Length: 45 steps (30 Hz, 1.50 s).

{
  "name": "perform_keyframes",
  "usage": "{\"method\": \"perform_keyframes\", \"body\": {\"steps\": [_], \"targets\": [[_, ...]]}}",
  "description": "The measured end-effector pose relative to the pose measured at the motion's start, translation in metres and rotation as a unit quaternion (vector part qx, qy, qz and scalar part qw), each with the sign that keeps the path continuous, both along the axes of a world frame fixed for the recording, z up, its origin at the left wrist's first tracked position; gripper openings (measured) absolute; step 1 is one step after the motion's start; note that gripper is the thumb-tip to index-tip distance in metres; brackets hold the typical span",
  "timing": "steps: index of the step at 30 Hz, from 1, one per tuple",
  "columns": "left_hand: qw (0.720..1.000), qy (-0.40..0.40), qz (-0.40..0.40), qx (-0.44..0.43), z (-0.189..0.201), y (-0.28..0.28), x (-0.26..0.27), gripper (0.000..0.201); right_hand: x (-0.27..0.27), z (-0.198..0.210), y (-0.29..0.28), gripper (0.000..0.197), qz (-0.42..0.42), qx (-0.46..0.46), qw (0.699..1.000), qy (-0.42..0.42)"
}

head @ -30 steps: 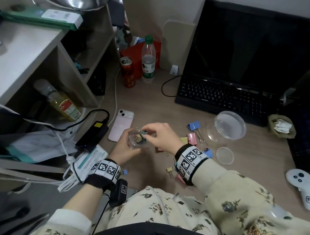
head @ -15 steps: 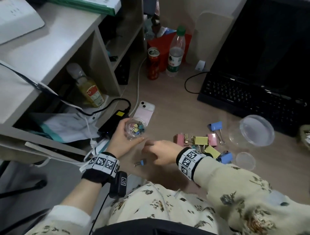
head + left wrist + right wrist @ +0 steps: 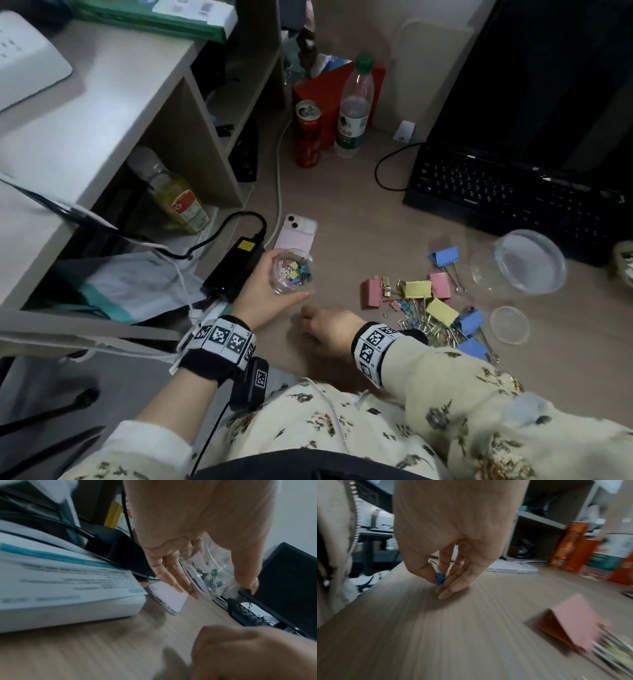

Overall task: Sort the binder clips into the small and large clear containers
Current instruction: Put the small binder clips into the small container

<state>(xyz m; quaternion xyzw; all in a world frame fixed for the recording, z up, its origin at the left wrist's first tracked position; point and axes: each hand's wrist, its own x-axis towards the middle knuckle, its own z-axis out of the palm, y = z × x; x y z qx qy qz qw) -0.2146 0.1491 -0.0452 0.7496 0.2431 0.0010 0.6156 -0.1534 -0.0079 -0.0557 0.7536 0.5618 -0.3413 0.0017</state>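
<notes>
My left hand (image 3: 265, 294) grips the small clear container (image 3: 291, 275) above the desk; several small clips lie inside it, also seen through its wall (image 3: 209, 574) in the left wrist view. My right hand (image 3: 325, 330) is low at the near desk edge and pinches a small blue binder clip (image 3: 440, 579) between thumb and fingers. A pile of large pink, yellow and blue binder clips (image 3: 424, 301) with small ones mixed in lies to its right. The large clear container (image 3: 517, 262) lies on its side at the right, empty.
A small clear lid (image 3: 509, 324) lies by the pile. A pink phone (image 3: 296, 233), a black power brick (image 3: 236, 267), a can (image 3: 308, 133) and a bottle (image 3: 352, 109) stand behind. A laptop (image 3: 513, 198) fills the back right, shelves (image 3: 120, 137) the left.
My right hand left the small container, dropped to the near desk edge and picked up the small blue clip that lay there. My left hand carried the container a little left.
</notes>
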Motion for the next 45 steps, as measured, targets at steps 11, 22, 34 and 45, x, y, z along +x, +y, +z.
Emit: {"method": "perform_keyframes", "body": {"steps": [11, 22, 34, 45], "targets": [[0.995, 0.006, -0.096, 0.024, -0.003, -0.046, 0.044, 0.086, 0.083, 0.047, -0.080, 0.013, -0.441, 0.238, 0.866, -0.003], [0.990, -0.023, -0.142, 0.000, 0.005, -0.090, 0.062, 0.080, 0.097, 0.067, -0.115, 0.018, -0.467, 0.295, 0.833, 0.041], [0.995, -0.007, -0.102, 0.017, 0.002, -0.089, 0.054, 0.090, 0.067, 0.007, -0.134, 0.034, -0.360, -0.021, 0.931, -0.058], [0.992, -0.005, -0.109, 0.059, 0.008, -0.086, 0.053, 0.094, 0.058, -0.004, -0.125, 0.040, -0.293, -0.029, 0.949, -0.115]]}}
